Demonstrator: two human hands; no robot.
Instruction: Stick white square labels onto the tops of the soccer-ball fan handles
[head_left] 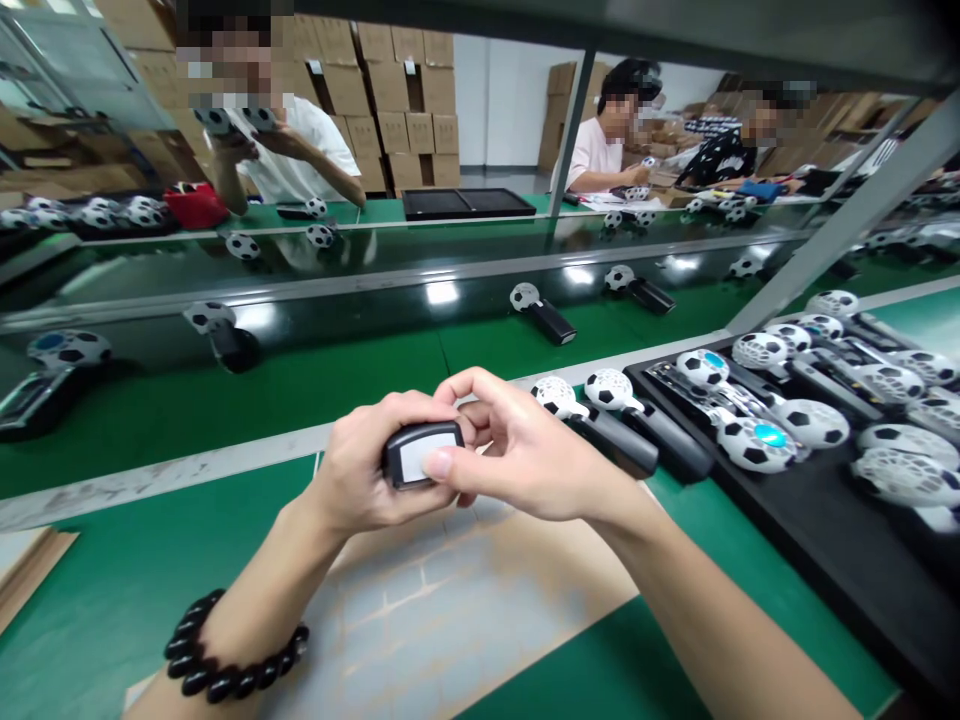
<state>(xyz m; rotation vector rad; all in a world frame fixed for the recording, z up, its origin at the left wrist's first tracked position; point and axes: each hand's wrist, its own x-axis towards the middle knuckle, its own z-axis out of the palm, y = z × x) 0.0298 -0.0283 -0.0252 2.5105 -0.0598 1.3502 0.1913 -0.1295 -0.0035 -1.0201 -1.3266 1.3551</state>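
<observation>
Near the middle of the head view, my left hand (pixel 356 460) is wrapped round a black device (pixel 391 462) whose end, with a light grey face, points toward me. My right hand (pixel 517 450) lays its thumb on that grey face, and its curled fingers touch the device's right side. Most of the device is hidden by my hands. Below them a worn, pale sheet (pixel 450 610) lies on the green table (pixel 97 600). Just right of my right hand, two black handles with football-patterned heads (pixel 609 388) rest side by side.
A black tray (pixel 817 540) at the right carries several football-patterned units. Beyond the table runs a green conveyor (pixel 375 350) with more units. A slanted metal post (pixel 847 220) stands at the right. Across the line, a person (pixel 300 150) holds two football-patterned heads; others sit farther right.
</observation>
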